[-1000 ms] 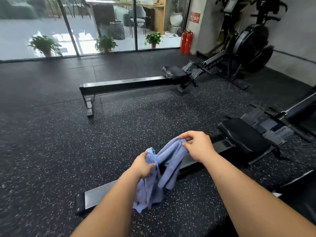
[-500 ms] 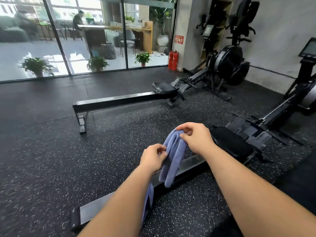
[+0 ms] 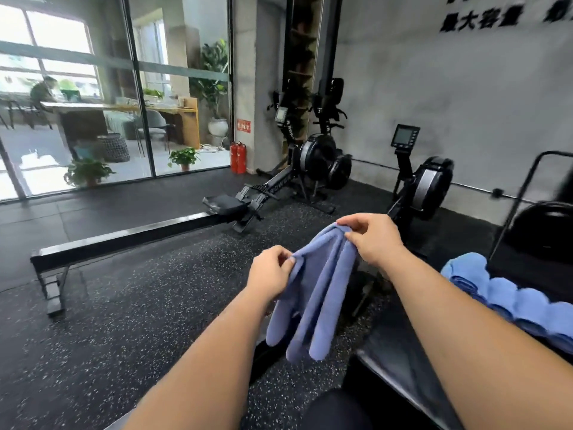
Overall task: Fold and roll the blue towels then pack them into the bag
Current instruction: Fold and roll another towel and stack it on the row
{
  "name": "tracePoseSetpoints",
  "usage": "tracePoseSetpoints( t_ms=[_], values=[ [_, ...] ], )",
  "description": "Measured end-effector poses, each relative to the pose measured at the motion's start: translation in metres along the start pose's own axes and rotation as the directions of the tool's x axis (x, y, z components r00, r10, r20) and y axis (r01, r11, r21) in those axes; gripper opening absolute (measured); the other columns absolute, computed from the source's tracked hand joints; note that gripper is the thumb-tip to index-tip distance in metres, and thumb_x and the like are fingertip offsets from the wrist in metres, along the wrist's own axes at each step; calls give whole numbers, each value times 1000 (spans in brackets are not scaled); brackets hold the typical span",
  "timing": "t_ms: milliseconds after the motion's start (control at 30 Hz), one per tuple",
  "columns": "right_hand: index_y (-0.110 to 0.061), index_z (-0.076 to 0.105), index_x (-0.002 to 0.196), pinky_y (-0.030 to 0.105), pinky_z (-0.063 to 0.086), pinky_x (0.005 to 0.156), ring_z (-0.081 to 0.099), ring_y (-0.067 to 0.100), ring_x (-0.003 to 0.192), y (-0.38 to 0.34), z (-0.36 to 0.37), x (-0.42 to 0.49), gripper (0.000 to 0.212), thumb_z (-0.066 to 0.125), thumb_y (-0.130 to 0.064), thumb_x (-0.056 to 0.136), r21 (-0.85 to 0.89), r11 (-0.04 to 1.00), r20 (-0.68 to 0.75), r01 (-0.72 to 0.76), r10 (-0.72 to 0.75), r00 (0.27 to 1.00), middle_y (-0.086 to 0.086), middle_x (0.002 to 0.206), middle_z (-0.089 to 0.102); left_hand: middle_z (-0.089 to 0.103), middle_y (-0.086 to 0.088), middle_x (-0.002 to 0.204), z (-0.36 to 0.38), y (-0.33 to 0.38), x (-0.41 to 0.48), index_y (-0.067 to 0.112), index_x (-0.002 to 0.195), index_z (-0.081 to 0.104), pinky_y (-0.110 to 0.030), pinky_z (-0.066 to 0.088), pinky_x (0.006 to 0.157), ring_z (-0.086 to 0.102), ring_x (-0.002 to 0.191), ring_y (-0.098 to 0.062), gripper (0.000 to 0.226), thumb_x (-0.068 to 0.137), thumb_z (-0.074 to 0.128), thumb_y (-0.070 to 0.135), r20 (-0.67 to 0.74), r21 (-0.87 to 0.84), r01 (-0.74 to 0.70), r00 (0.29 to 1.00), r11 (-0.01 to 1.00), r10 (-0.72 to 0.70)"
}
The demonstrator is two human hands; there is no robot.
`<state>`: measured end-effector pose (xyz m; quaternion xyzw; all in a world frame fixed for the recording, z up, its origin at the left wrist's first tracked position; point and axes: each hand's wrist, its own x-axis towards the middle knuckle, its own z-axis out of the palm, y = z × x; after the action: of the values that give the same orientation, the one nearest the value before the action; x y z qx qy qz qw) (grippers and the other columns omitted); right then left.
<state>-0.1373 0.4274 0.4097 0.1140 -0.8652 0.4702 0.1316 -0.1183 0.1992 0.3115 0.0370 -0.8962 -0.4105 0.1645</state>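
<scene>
Status: fold step, not yet squared. Ref. landmark = held towel [image 3: 313, 299].

- L hand [image 3: 271, 268]: fingers curled, pinching the near top edge of held towel.
- R hand [image 3: 372, 238]: fingers pinching its top edge at the higher, far end.
- Held towel hangs in mid-air btwn both hands, bunched in approx. three loose lengthwise pleats. Lower ends hang free above the floor [image 3: 139, 305].
- Row of rolled towels [image 3: 508, 302], brighter blue, lies right of and below held towel, well apart. What carries them: cannot tell.
- No bag in view.
- One rowing machine [image 3: 431, 184] stands beyond held towel, to the right.

Risks (judgement):
1. Pleats are uneven, so the fold is likely skewed and the roll lopsided. Cause: edges gathered, not aligned.
2. Pinch grips look shallow, so a layer may slip out & drop to the floor, picking up grit.
3. No flat surface seen under held towel. Rolling in air would likely give a slack roll, poor fit in the bag.
</scene>
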Motion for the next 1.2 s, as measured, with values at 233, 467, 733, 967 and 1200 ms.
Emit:
tracePoseSetpoints(
  t_ms=[233,467,733,967,1200],
  values=[
    [-30,82,101,22,55,88,71,2,96,11,-141,-36,27,69,-7,94,-85,995,-291,-58,31,956,-19,97,77,77,5,96,40,143,8,25,92,73,-26,48,82,69,93,-17,6,96,70,27,61,-85,-226,971,970,231],
    [-31,82,92,17,56,75,68,-5,85,35,-265,-108,29,63,-9,87,-93,978,-601,-189,97,794,-18,90,77,76,13,89,112,277,-24,27,92,73,-29,54,82,70,88,-9,5,95,70,29,125,-299,-393,887,869,444],
    [-20,74,83,32,56,81,71,30,93,193,-263,-249,13,63,-27,82,-466,494,-369,-734,645,669,6,96,76,74,-10,94,257,234,-162,13,94,69,-41,55,82,68,91,-33,22,97,58,32,766,-108,-574,472,812,436],
    [-19,57,129,42,52,93,57,35,120,247,-231,-288,38,58,-30,92,-537,373,-399,-757,679,617,11,132,54,72,6,89,300,206,-183,28,95,62,-37,54,80,67,91,-19,40,92,56,68,715,-33,-620,533,784,452],
    [-28,59,122,40,54,89,65,33,112,264,-205,-274,30,39,-34,101,-614,458,-327,-643,594,735,7,127,68,72,-10,107,324,202,-170,19,111,61,-42,42,85,66,97,-35,44,109,33,52,659,209,-810,530,548,534]
  ],
)
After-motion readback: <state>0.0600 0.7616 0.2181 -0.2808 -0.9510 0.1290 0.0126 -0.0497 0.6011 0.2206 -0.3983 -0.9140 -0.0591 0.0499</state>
